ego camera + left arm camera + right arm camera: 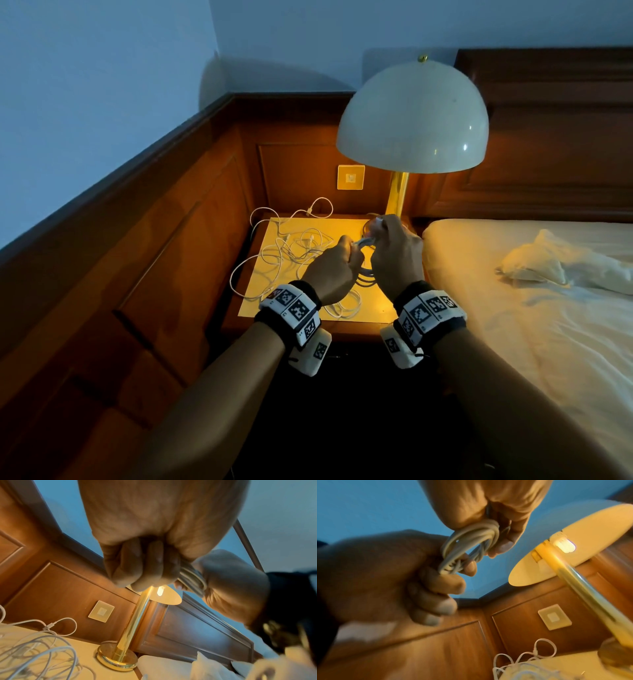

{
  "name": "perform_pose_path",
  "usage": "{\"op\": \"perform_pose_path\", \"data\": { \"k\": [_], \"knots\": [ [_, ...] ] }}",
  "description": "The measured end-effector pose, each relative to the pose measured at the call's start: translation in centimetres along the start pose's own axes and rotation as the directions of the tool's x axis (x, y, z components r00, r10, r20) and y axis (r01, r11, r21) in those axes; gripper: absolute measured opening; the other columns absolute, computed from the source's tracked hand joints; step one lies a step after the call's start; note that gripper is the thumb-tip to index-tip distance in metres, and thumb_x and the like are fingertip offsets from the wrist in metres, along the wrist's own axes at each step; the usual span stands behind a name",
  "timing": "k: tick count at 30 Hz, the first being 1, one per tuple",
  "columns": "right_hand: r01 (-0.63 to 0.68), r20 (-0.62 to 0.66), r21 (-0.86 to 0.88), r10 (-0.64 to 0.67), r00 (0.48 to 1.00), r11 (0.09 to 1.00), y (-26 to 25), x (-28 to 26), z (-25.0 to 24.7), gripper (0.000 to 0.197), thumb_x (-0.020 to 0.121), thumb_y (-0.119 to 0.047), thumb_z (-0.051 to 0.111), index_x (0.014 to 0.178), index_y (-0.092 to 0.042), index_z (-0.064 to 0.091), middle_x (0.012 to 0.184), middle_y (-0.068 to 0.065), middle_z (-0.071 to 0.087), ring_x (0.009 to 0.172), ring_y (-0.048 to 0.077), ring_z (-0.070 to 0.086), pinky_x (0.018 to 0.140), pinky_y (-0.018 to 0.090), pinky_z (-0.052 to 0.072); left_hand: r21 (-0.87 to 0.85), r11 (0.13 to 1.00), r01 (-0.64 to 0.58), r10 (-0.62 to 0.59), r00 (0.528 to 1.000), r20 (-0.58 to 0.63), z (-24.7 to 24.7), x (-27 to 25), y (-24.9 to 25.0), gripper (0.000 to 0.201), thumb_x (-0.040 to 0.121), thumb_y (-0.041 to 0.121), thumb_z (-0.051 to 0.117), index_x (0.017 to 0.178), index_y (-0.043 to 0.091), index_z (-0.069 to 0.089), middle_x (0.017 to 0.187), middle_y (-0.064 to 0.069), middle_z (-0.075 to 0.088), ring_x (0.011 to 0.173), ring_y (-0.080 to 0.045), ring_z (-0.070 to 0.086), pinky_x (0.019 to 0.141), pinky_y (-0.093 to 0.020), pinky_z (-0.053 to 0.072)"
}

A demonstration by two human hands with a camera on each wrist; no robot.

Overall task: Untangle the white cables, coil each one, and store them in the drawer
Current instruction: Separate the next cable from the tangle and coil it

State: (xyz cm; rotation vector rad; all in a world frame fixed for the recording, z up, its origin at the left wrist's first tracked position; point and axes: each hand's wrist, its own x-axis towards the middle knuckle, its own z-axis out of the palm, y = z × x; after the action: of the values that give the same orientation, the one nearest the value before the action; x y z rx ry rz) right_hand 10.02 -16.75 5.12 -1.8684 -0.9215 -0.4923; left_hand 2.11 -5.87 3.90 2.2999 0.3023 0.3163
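Note:
Both hands hold one coiled white cable (365,242) above the nightstand (376,308). My left hand (337,262) grips one end of the coil in a fist, and my right hand (390,246) curls round the other end. The right wrist view shows the coil (471,542) as several loops running from the right hand (494,524) to the left hand (412,574). In the left wrist view the coil (192,580) passes from the left hand (142,568) into the right hand (229,588). A tangle of white cables (291,250) lies on the nightstand's left half. No drawer shows.
A brass lamp (411,116) with a white dome shade stands lit at the nightstand's back right. More cable loops (346,305) lie near the front edge under my wrists. Wood panelling with a wall socket (350,177) lines the back and left. A bed (548,325) adjoins on the right.

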Motion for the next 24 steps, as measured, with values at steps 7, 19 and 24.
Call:
{"op": "perform_pose_path", "data": {
  "k": [7, 19, 24],
  "knots": [
    [-0.484, 0.057, 0.281, 0.489, 0.871, 0.829, 0.0, 1.1, -0.5, 0.015, 0.090, 0.004, 0.051, 0.085, -0.007, 0.059, 0.078, 0.004, 0.070, 0.069, 0.015, 0.068, 0.054, 0.014, 0.046, -0.114, 0.992, -0.046, 0.049, 0.998, 0.027, 0.7, -0.9, 0.3, 0.030, 0.107, 0.037, 0.038, 0.109, 0.009, 0.046, 0.063, 0.003, 0.045, 0.047, -0.011, 0.034, 0.051, -0.034, 0.032],
    [-0.565, 0.117, 0.239, 0.554, 0.824, 0.790, 0.5, 1.2, -0.9, 0.012, 0.091, -0.003, 0.048, 0.082, -0.006, 0.055, 0.079, 0.009, 0.058, 0.062, 0.021, 0.051, 0.055, 0.031, 0.041, 0.166, 0.971, -0.170, 0.171, 0.985, 0.009, 0.6, -0.8, 0.0, 0.034, 0.107, 0.043, 0.030, 0.118, 0.015, 0.046, 0.062, 0.002, 0.053, 0.052, -0.018, 0.048, 0.053, -0.035, 0.033],
    [-0.749, 0.248, 0.515, 0.764, 0.596, 0.417, 0.5, 1.0, -0.7, 0.019, 0.095, -0.011, 0.052, 0.077, -0.005, 0.057, 0.061, 0.007, 0.058, 0.046, 0.017, 0.052, 0.045, 0.026, 0.043, 0.203, 0.971, -0.122, 0.103, 0.989, 0.101, 0.2, -0.9, -0.1, 0.039, 0.106, 0.044, 0.034, 0.121, 0.010, 0.047, 0.061, 0.001, 0.049, 0.055, -0.018, 0.047, 0.055, -0.038, 0.032]
  ]
}}
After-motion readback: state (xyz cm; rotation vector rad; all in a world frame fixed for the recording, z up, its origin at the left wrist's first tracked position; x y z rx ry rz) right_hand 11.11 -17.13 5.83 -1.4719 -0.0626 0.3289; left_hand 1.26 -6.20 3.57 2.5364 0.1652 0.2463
